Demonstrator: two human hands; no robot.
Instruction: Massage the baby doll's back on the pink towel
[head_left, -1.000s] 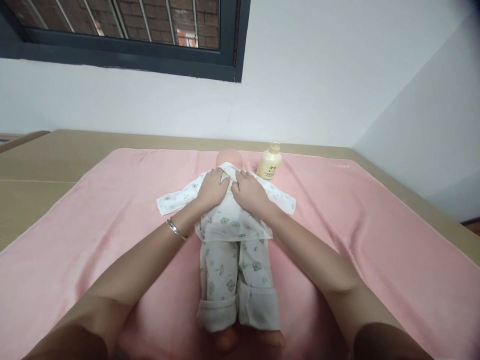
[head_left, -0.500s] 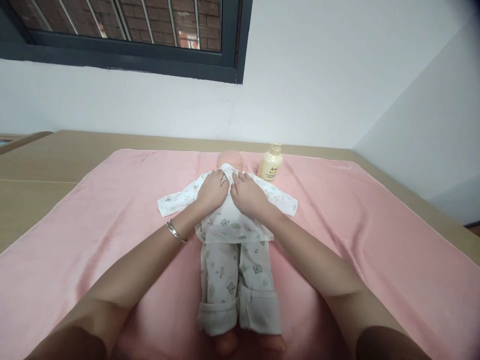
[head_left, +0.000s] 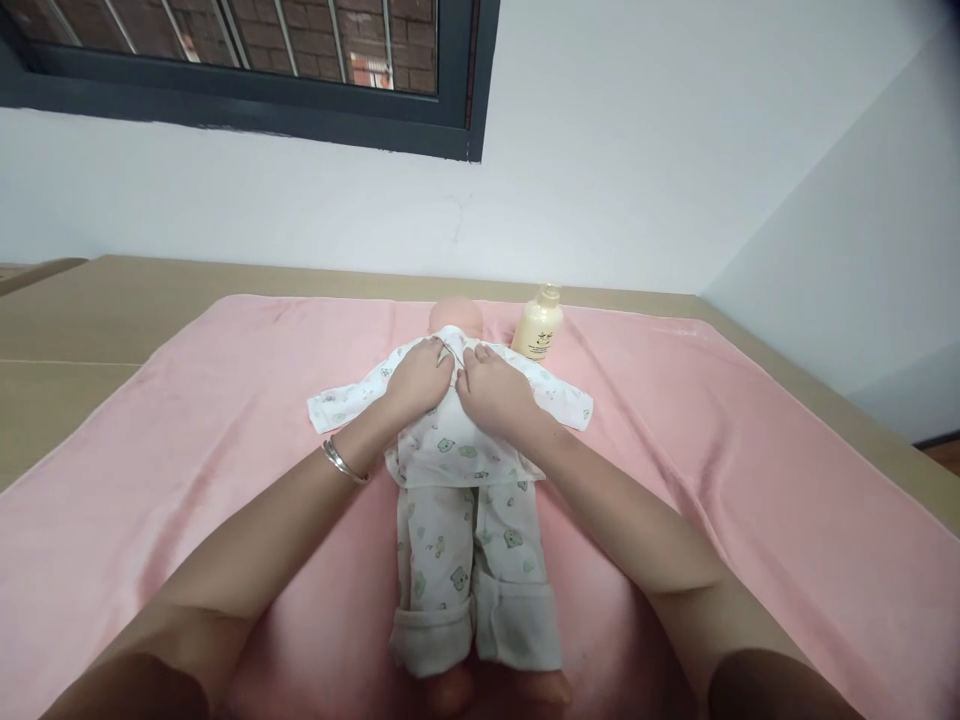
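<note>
A baby doll (head_left: 455, 315) lies on its back on a pink blanket, dressed in a white printed top (head_left: 457, 450) and matching pants (head_left: 439, 550) with turned-up cuffs. Both sleeves of the top spread out sideways. My left hand (head_left: 422, 380), with a silver bangle at the wrist, is closed on the front of the top near the neckline. Close beside it, my right hand (head_left: 495, 388) has its fingers curled on the other side of the same front. The fingertips and the cloth under them are partly hidden.
A pale yellow bottle (head_left: 537, 325) stands on the blanket to the right of the doll's head. The pink blanket (head_left: 225, 420) covers most of the wooden tabletop (head_left: 172, 275). Behind are a white wall (head_left: 600, 150) and a dark-framed window (head_left: 300, 100).
My left fingers have curled in more at the neckline, bunching the cloth there. My right hand has barely moved. The view has shifted slightly.
</note>
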